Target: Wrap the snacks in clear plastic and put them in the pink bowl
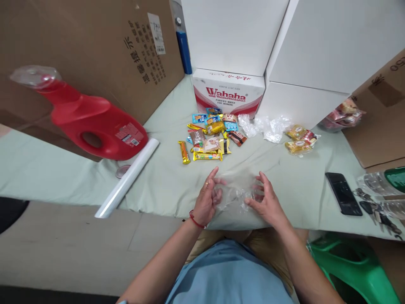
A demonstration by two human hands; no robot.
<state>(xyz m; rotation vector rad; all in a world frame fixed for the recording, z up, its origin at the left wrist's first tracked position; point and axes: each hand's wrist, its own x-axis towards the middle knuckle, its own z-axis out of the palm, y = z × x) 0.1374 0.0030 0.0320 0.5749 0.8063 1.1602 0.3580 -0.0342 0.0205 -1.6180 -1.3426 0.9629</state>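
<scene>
At the near edge of the pale green cloth-covered table (297,185), I have a thin, transparent plastic bag (236,190) positioned between my left hand (204,203) and my right hand (269,203); my right thumb and fingers are spread apart, and my left fingers are curled beside the film, though I cannot tell whether they pinch it. To the right lies a black rectangular smartphone (343,193); to the left, a long white roll (129,177). Farther out, small, colourful wrapped snacks (212,144) lie piled before a white-and-red cardboard carton (229,96).
</scene>
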